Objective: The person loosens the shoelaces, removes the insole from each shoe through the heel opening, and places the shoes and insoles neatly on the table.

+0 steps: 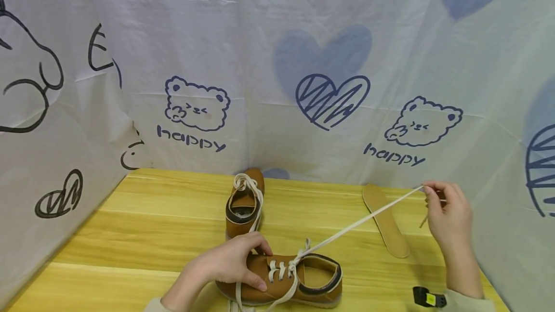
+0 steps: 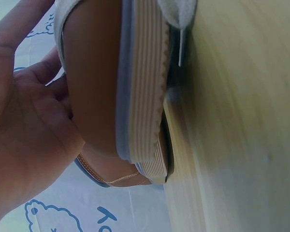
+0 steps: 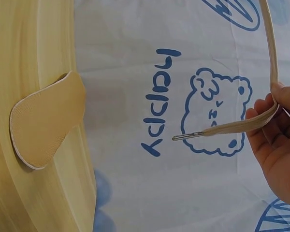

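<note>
A brown leather shoe (image 1: 318,294) with white laces lies sideways near the front of the table, toe to the left. My left hand (image 1: 231,261) grips its toe end, thumb on the near side and fingers over the far side. In the left wrist view the ribbed sole (image 2: 145,96) is visible beside the palm. My right hand (image 1: 448,211), raised at the right, pinches a white shoelace (image 1: 347,229) stretched taut from the top eyelets. Its tipped end (image 3: 186,136) hangs free past my fingers. Another lace end drapes over the shoe's near side.
Behind it stands a second brown shoe (image 1: 238,227) with a loop of lace on top. A tan insole (image 1: 390,230) lies at the back right, under the taut lace. A printed white cloth (image 1: 269,148) borders the wooden table (image 1: 147,235).
</note>
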`<act>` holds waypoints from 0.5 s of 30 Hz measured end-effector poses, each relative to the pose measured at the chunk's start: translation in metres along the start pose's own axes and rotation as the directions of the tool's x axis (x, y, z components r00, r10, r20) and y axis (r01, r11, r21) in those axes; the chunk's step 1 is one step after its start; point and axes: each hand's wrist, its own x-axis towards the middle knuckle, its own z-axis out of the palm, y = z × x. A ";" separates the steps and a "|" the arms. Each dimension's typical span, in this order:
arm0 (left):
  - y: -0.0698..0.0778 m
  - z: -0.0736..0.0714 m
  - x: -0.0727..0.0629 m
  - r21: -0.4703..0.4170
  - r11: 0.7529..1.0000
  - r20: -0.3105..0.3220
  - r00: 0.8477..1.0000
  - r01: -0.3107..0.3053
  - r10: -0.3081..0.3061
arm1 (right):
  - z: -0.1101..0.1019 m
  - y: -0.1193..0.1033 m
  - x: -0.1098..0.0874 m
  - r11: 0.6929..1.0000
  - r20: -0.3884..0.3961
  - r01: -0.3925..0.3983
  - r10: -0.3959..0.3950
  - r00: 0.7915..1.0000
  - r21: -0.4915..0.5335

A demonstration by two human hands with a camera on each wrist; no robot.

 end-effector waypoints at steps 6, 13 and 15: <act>0.000 0.000 0.000 -0.002 1.000 -0.001 1.000 -0.001 0.001 | -0.001 0.000 0.000 1.000 -0.014 -0.024 0.024 1.000 -0.014; 0.000 0.000 0.000 0.003 1.000 -0.001 1.000 0.000 0.000 | -0.002 0.002 0.000 0.997 -0.051 -0.066 0.064 0.997 -0.043; 0.000 0.000 0.000 0.004 1.000 -0.002 1.000 0.000 0.000 | -0.002 0.003 0.000 0.995 -0.058 -0.081 0.078 0.995 -0.054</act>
